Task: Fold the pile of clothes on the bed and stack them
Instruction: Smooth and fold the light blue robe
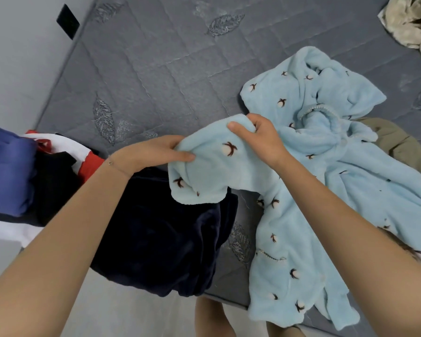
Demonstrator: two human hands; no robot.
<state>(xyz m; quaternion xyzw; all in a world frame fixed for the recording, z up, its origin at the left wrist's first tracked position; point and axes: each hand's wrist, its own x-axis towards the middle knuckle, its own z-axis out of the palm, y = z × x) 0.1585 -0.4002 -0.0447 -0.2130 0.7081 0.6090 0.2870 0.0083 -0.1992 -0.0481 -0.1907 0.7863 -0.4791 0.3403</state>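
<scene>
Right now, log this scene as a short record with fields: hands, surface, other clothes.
left hand: grips the sleeve of the light blue fleece garment
right hand: pinches the same sleeve's top edge
surface: grey quilted mattress
left side: dark navy garment, then a pile of blue, black, white and red clothes
right side: olive cloth partly under the fleece; beige cloth at the far corner

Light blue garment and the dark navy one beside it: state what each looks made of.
Light blue garment: likely fleece or plush, matte, with fuzzy nap and thick soft folds. Dark navy garment: probably velour-like plush, going by the faint sheen on its folds. Fibre cannot be told.
</scene>
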